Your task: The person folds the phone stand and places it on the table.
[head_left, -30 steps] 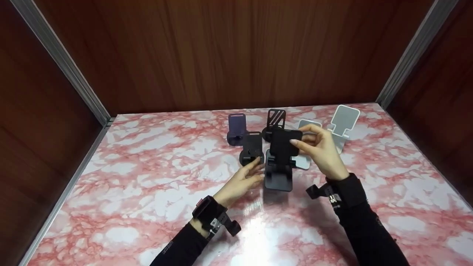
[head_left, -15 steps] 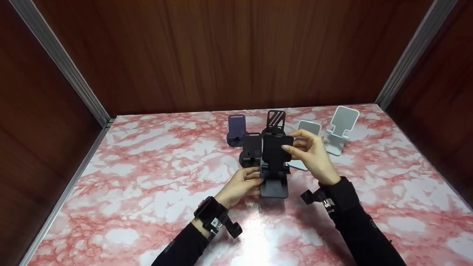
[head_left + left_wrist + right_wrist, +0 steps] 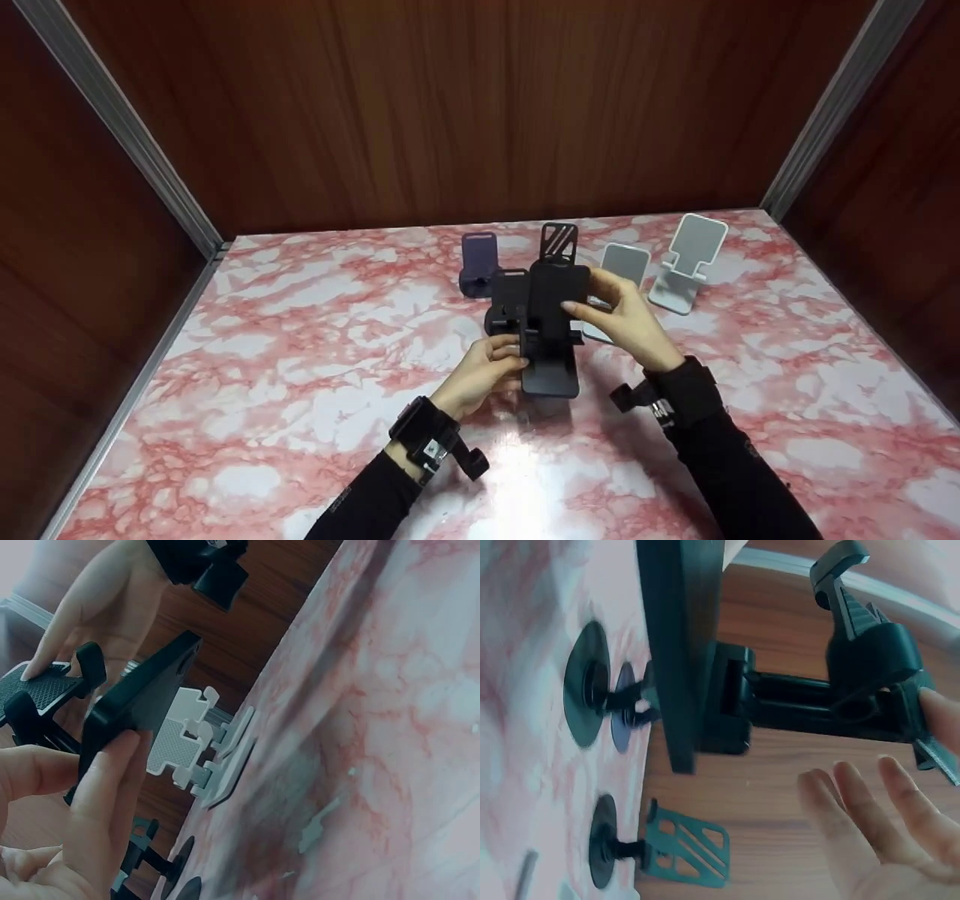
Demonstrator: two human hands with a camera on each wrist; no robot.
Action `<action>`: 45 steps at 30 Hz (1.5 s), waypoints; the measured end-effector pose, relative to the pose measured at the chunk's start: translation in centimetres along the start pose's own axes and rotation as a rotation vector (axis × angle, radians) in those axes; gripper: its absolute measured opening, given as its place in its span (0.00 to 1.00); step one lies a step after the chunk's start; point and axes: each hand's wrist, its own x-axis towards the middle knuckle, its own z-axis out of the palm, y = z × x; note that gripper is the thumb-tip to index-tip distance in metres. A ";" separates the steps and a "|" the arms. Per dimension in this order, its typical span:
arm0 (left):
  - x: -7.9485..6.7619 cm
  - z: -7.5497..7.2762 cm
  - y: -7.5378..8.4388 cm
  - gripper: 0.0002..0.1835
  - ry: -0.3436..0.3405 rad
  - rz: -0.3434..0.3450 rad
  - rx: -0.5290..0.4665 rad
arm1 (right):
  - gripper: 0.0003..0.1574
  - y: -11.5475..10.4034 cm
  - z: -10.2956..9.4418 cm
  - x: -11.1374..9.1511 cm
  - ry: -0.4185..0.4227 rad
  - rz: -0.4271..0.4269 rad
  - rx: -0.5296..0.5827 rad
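A black folding phone stand (image 3: 556, 296) is held up over the table, its base toward the person and its plate raised. My left hand (image 3: 484, 375) pinches the left edge of the base (image 3: 551, 379); in the left wrist view its fingers (image 3: 109, 772) lie along the thick base slab (image 3: 146, 694). My right hand (image 3: 626, 319) holds the upper plate by its right side, thumb on the front. Seen from the right wrist, the hinged arm (image 3: 802, 701) and a hooked support (image 3: 877, 656) stick out from the base, while several fingers (image 3: 840, 825) spread below the plate.
Behind stand a purple phone stand (image 3: 480, 255), a black round-based stand (image 3: 511, 289) and a black slotted stand (image 3: 559, 241). Two white-and-grey stands (image 3: 626, 262) are to the right, the farther white stand (image 3: 688, 259) near the back. Wooden walls (image 3: 480, 112) enclose the pink marbled table (image 3: 300, 390).
The black phone stand has shifted left in both hands, and the plate's tilt has changed a little. My left fingers now sit on the base's edge. The other stands stay put.
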 end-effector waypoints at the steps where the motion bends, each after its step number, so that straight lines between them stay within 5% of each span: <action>1: 0.0 0.0 0.1 0.25 0.003 -0.002 0.002 | 0.28 0.0 0.0 0.0 -0.022 0.010 0.026; 11: -0.1 0.4 0.4 0.25 0.026 -0.027 0.028 | 0.28 0.0 -0.1 -0.1 -0.037 0.025 0.136; 22: -0.3 0.4 0.6 0.25 0.019 -0.015 0.042 | 0.28 -0.4 0.0 -0.1 -0.018 0.015 0.098; 33: -0.5 0.7 0.8 0.26 0.019 -0.023 0.080 | 0.22 -0.1 0.5 0.0 0.074 -0.070 0.076; 45: -1.2 1.5 1.1 0.26 -0.024 -0.006 0.015 | 0.18 -0.1 0.9 0.1 0.158 -0.203 0.004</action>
